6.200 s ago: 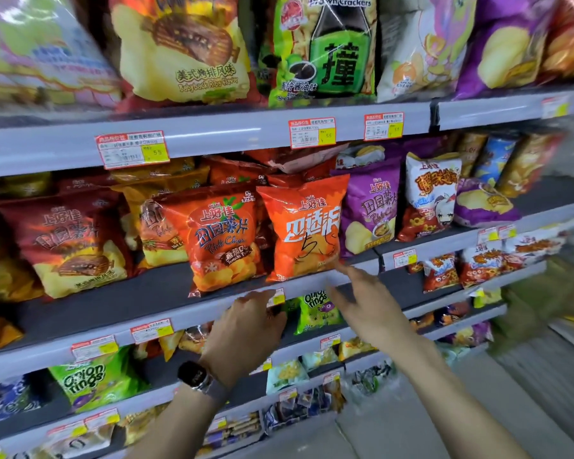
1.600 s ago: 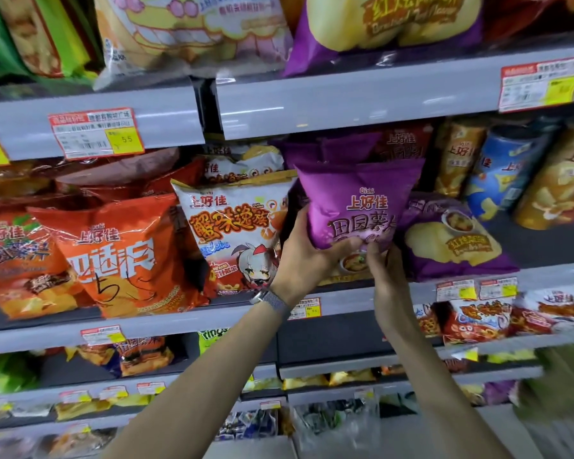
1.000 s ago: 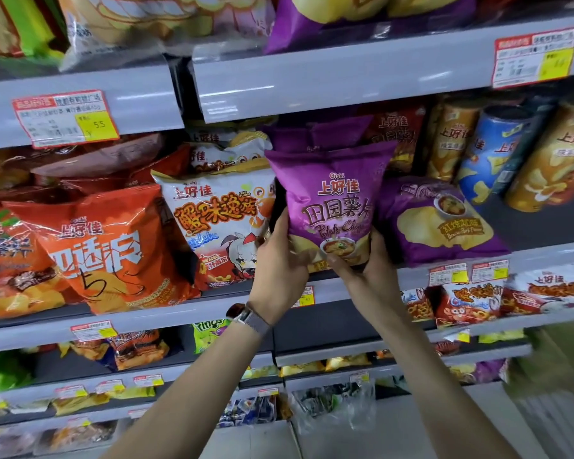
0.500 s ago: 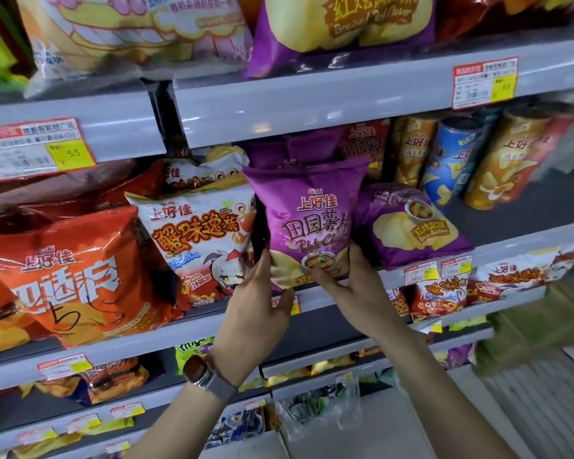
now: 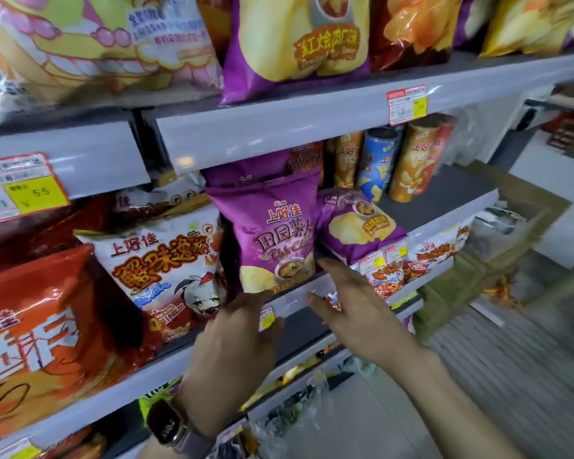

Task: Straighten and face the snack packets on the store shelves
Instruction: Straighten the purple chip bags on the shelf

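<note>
A purple chip packet (image 5: 272, 233) stands upright on the middle shelf (image 5: 444, 217), its front facing out. My left hand (image 5: 236, 346) hovers just below its bottom edge, fingers apart, holding nothing. My right hand (image 5: 352, 306) is spread open to the packet's lower right, at the shelf's front lip, fingertips near the packet's corner. A white crab-flavour packet (image 5: 166, 263) leans to its left. A second purple packet (image 5: 358, 226) lies tilted back on its right. An orange packet (image 5: 37, 336) fills the left edge.
Chip canisters (image 5: 378, 164) stand behind at the right of the shelf. Large bags (image 5: 295, 41) sit on the shelf above. Small red packets (image 5: 388, 276) hang on the shelf below. A grey-tiled aisle floor (image 5: 511, 376) opens to the right.
Both hands have let go of the purple packet and dropped slightly below it; it now stands on its own. The view has shifted closer and to the right.
</note>
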### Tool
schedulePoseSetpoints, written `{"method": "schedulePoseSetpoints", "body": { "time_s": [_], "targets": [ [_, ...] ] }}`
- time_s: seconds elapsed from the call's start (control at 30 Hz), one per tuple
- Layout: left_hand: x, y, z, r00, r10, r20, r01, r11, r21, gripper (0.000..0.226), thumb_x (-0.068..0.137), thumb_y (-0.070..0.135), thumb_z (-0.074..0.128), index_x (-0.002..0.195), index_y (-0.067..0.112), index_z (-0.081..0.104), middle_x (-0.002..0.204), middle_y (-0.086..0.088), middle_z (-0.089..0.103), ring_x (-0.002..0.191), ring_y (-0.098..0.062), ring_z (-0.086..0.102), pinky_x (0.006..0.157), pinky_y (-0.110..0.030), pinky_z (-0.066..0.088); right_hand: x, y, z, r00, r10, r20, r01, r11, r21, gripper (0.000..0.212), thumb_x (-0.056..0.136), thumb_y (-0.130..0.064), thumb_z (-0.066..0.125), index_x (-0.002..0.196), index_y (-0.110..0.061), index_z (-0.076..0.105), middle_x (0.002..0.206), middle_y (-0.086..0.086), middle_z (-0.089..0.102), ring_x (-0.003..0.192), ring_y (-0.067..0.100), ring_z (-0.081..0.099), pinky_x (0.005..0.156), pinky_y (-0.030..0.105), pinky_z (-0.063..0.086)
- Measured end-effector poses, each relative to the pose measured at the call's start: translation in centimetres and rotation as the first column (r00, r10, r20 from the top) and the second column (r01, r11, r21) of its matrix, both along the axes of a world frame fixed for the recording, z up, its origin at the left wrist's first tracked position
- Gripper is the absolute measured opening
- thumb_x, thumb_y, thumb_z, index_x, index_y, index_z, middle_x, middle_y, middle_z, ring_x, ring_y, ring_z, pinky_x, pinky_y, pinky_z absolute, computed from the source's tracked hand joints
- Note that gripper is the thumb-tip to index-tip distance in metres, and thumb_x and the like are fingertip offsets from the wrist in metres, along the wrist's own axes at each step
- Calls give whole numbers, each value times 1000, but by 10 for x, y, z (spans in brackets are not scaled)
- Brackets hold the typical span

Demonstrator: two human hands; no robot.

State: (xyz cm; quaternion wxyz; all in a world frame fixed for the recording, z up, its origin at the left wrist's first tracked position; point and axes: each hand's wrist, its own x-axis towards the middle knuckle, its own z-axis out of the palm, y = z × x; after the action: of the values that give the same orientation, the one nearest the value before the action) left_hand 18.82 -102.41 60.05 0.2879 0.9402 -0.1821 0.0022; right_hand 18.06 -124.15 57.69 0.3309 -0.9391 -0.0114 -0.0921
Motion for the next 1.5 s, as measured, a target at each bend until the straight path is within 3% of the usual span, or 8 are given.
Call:
{"method": "schedulePoseSetpoints", "body": {
  "time_s": [0.3,0.53,0.73,0.97,1.17,1.33,1.4,1.5],
  "targets": [
    [19,-55,17,995,-99,-10,100,994,48,40,101,50,57,139,35,56,130,8,67,118,-29,66,93,-45,56,-21,-37,29,987,-157,41,162,964,-212,47,103,-51,52,143,-26,52,142,-5,58,130,17,52,97,29,45],
    [47,-115,20,998,-46,48,42,996,74,31,91,58,44,106,31,50,81,-2,62,80,-36,66,70,-47,58,11,-93,34,976,-158,147,182,969,-169,31,99,-44,56,126,-31,63,123,-7,66,113,18,59,88,38,53],
    [64,-176,23,991,134,14,-134,989,63,62,97,66,39,140,22,49,122,-5,65,106,-38,66,81,-44,53,69,-162,27,981,-78,178,109,979,-173,31,101,-42,59,128,-28,62,116,-1,65,106,24,60,79,40,53],
    [76,-233,17,903,395,-171,-394,918,39,81,103,65,40,164,14,24,165,-8,40,143,-34,47,110,-41,40,136,-212,16,991,107,-77,-96,986,137,54,100,-70,45,137,-32,56,118,-7,71,107,18,66,89,44,56],
    [85,-240,-2,749,464,-472,-630,720,-291,100,84,83,57,163,24,37,144,11,60,140,-18,52,121,-38,36,165,-216,4,887,355,-295,-184,858,480,83,80,-91,51,119,-20,71,111,2,76,108,22,70,104,52,50],
    [80,-237,-5,755,338,-561,-640,563,-522,26,98,30,74,122,26,65,111,14,78,106,1,72,91,-15,55,158,-215,0,876,408,-256,-169,758,630,36,90,-59,69,111,-30,77,105,-16,78,101,0,71,104,41,53],
    [77,-234,-6,789,321,-524,-605,557,-569,38,94,24,78,127,28,58,109,22,75,99,11,70,82,-8,54,150,-218,2,879,428,-212,-184,713,677,33,94,-50,69,118,-27,74,110,-11,78,106,5,72,99,36,55],
    [67,-231,0,833,312,-456,-547,589,-595,92,72,50,86,153,21,51,129,15,73,120,-4,68,107,-33,54,134,-223,6,872,457,-176,-174,626,760,29,98,-32,68,125,-20,70,115,-3,78,109,12,73,83,22,58]
  ]
}}
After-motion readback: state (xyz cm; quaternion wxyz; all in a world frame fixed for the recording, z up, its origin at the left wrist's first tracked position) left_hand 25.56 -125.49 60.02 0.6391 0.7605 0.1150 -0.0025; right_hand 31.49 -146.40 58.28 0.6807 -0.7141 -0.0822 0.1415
